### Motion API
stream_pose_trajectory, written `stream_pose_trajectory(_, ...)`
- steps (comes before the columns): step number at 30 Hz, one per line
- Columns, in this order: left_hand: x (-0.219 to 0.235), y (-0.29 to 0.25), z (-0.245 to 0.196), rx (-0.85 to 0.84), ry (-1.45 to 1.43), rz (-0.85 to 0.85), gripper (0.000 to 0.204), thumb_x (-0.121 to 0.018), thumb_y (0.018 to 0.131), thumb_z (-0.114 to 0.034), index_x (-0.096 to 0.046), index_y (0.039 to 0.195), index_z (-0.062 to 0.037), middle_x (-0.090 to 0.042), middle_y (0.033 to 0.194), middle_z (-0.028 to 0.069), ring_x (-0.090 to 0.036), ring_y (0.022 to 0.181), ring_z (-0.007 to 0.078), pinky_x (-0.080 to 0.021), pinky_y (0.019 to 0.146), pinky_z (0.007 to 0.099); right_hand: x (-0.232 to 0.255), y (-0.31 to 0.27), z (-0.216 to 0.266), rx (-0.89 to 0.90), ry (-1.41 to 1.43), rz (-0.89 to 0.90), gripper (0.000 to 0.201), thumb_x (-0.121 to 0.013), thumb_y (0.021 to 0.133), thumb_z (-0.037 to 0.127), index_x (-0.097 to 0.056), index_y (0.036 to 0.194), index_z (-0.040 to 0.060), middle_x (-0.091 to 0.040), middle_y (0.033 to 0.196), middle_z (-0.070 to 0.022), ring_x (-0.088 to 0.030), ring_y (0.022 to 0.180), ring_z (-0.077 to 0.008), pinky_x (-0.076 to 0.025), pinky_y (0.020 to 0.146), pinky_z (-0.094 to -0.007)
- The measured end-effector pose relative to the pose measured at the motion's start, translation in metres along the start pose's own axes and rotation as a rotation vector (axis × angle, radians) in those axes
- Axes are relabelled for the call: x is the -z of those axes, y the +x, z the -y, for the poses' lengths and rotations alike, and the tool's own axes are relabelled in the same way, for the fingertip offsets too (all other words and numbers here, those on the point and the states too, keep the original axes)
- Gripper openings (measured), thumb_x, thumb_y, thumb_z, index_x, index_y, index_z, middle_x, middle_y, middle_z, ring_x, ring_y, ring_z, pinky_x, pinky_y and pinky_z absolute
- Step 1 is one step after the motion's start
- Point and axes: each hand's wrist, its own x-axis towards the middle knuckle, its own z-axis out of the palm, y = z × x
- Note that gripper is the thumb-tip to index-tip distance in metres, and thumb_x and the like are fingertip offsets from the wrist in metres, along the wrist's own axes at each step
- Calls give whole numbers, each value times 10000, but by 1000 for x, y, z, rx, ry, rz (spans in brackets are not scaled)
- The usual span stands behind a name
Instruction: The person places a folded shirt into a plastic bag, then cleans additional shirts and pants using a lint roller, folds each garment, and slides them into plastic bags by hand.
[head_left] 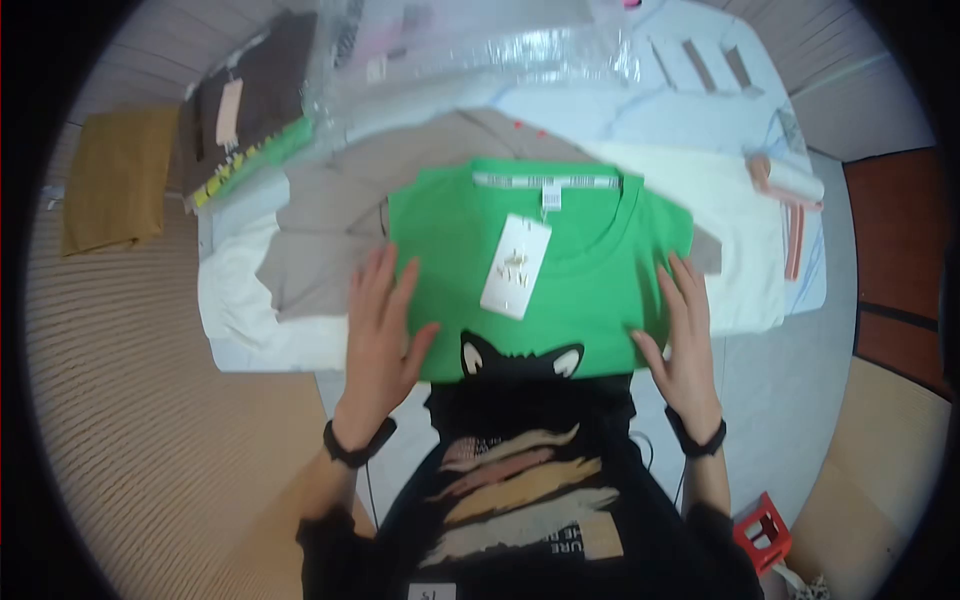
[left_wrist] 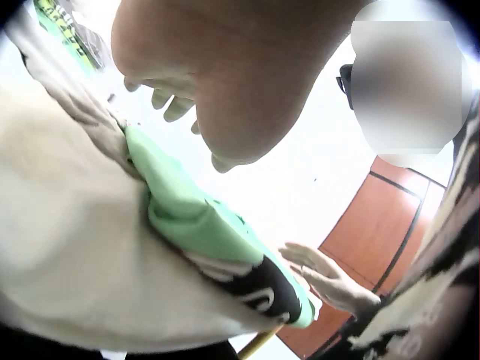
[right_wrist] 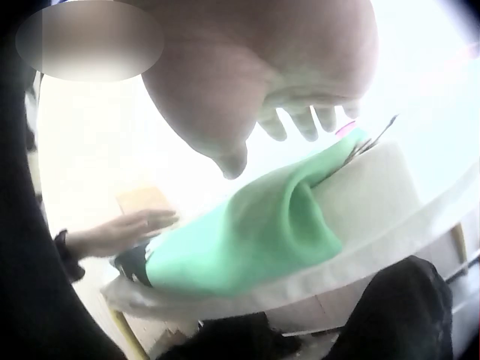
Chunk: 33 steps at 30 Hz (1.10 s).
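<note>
A green shirt (head_left: 590,290) lies folded into a rectangle, with a white tag (head_left: 516,266) on its front and black cat ears at its near edge. The left hand (head_left: 378,325) is over its left side, fingers straight and spread, thumb toward the shirt. Over the right side is the right hand (head_left: 685,340), fingers also extended. Both wrist views show the palms above the green cloth (left_wrist: 180,202), (right_wrist: 247,232); neither hand grips it. Whether the fingertips touch the cloth, I cannot tell. A grey garment (head_left: 335,220) is spread underneath.
White cloth (head_left: 740,240) covers part of the table (head_left: 700,120). At the back lie clear plastic bags (head_left: 480,70); a dark packaged garment (head_left: 270,90) and a brown packet (head_left: 120,180) are at the left. A roll (head_left: 795,182) lies at the right, and a red object (head_left: 762,535) is below.
</note>
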Motion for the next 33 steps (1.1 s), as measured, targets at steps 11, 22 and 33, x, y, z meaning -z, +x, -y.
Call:
stream_pose_trajectory(11, 23, 181, 123, 797, -1489, -356, 296, -723, 993, -288, -639, 1048, -10, -684, 887, 81, -681, 747, 191, -547, 615, 291, 48, 82, 15, 94, 300, -74, 289, -719, 912, 36, -660, 1190, -21, -696, 1018, -170, -701, 881, -315, -565, 765, -388)
stream_pose_trajectory(22, 63, 110, 107, 396, -2223, -783, 104, -519, 1038, -72, -509, 1087, 20, -477, 1511, 260, -422, 1460, 424, -375, 1235, 596, 2, 68, 62, 34, 771, 260, 397, -651, 983, 11, -593, 1375, -19, -712, 1151, -145, -702, 977, -190, -585, 837, -325)
stream_pose_trajectory(33, 53, -107, 110, 977, -1242, -881, 161, -525, 1102, -211, -593, 1098, -65, -652, 1182, 156, -633, 1016, 267, -543, 857, 374, -107, 62, 155, -363, 1556, 774, 346, -488, 1119, 176, -555, 1342, -79, -684, 1133, -151, -735, 945, -210, -641, 797, -326)
